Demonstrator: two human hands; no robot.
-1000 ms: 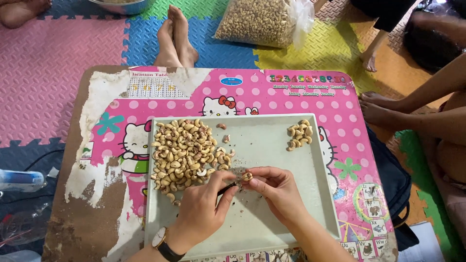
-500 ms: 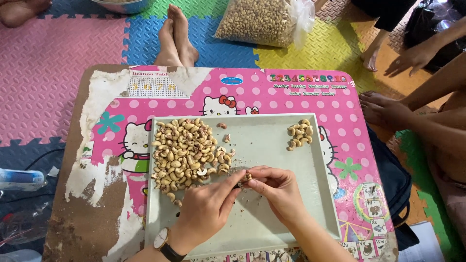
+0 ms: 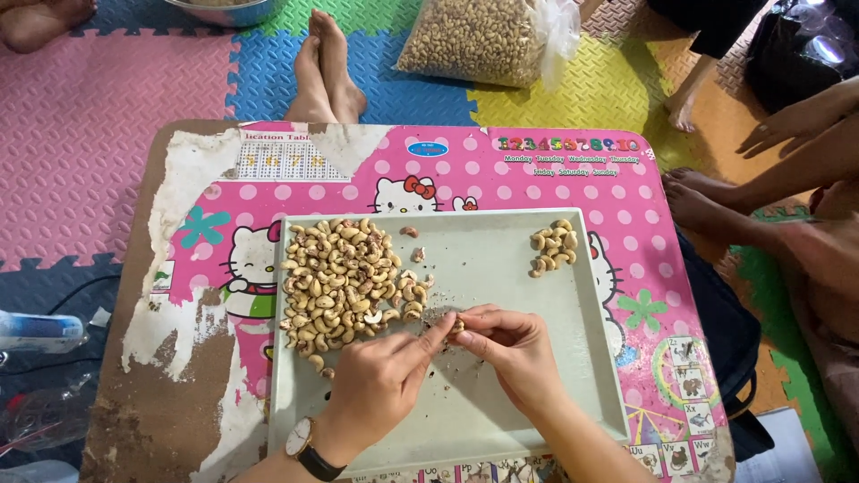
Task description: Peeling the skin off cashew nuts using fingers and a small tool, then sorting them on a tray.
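- Pinching one cashew nut between fingertips, both hands meet over the middle of the pale green tray; the left hand has its grip pressed around what may be a small tool or just the nut's edge, too small to tell which, and the right hand has its grip closed on the same nut from the other side.
- Compared with the two earlier views, almost nothing has shifted: the hands sit at the same spot on the tray, the nut between them at the same height, only the fingers turned a little.
- The big heap of cashews on the tray's left half looks no smaller, and the small pile of cashews near the far right corner looks no larger.
- Judged from that, the nut in hand is mid-handling, not yet dropped on either pile.
- Brown flecks lie on the tray just beside the fingertips.
- The tray rests on a low pink cartoon-print surface with worn, peeling patches on its left.
- Beyond it, a clear bag of nuts lies on the foam floor mats; another person's hand on the right has moved lower since the earlier views.
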